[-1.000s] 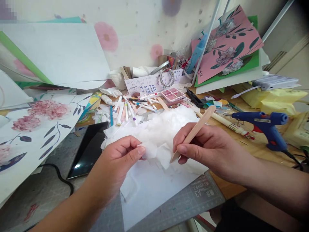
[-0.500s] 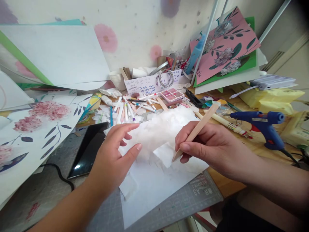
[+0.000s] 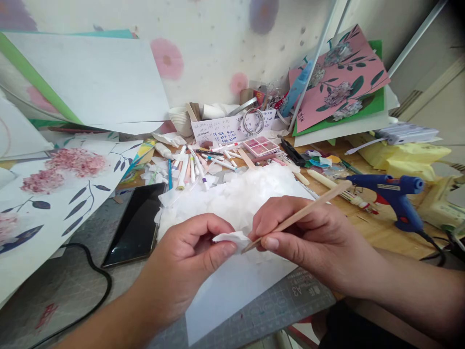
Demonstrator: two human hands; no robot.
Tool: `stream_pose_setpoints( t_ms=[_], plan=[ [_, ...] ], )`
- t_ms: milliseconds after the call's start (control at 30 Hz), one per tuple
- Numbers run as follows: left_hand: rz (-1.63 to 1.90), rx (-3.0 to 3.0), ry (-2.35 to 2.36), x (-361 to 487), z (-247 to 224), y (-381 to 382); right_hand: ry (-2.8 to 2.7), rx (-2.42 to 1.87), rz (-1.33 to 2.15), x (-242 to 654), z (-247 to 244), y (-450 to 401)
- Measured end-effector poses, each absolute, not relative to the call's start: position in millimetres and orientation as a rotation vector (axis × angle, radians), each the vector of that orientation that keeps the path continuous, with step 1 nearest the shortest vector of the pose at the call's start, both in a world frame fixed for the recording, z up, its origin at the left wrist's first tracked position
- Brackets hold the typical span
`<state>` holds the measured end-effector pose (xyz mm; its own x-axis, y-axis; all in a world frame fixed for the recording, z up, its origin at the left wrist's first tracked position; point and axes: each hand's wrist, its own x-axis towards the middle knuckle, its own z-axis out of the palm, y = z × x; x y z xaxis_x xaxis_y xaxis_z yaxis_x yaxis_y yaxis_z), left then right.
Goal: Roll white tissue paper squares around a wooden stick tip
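Observation:
My left hand [image 3: 189, 257] pinches a small piece of white tissue paper [image 3: 232, 237] between thumb and fingers. From the right, my right hand [image 3: 308, 247] grips a flat wooden craft stick [image 3: 316, 203], its lower tip touching or very near the tissue. Both hands are held close together above a white paper sheet [image 3: 214, 312]. Just behind them spreads a fluffy heap of white tissue pieces [image 3: 261, 186], partly hidden by my fingers.
Left of the hands lies a black phone [image 3: 134, 228] on a grey cutting mat [image 3: 276, 308]. A blue glue gun [image 3: 403, 194] sits at the right. Markers [image 3: 198, 167] and a pink palette [image 3: 260, 144] crowd the back. A flower picture [image 3: 76, 194] lies far left.
My left hand has moved right and closed on the tissue piece, which was beside the stick tip in my right hand. My right hand has shifted slightly, tilting the stick flatter.

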<state>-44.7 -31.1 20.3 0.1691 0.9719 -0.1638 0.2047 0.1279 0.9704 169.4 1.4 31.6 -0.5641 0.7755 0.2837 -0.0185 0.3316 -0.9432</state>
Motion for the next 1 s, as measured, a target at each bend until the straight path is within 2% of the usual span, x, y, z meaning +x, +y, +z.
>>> stream_pose_setpoints(
  t_ms=[633,1000],
  plan=[
    [0.836,1.193,1.172,-51.7,10.9,-30.6,-1.459,-0.565,1.424,171.4,37.5,-1.0],
    [0.763,1.078,1.118,-53.9,11.0,-31.7,-1.582,-0.436,1.265,167.0,40.6,0.2]
  ],
)
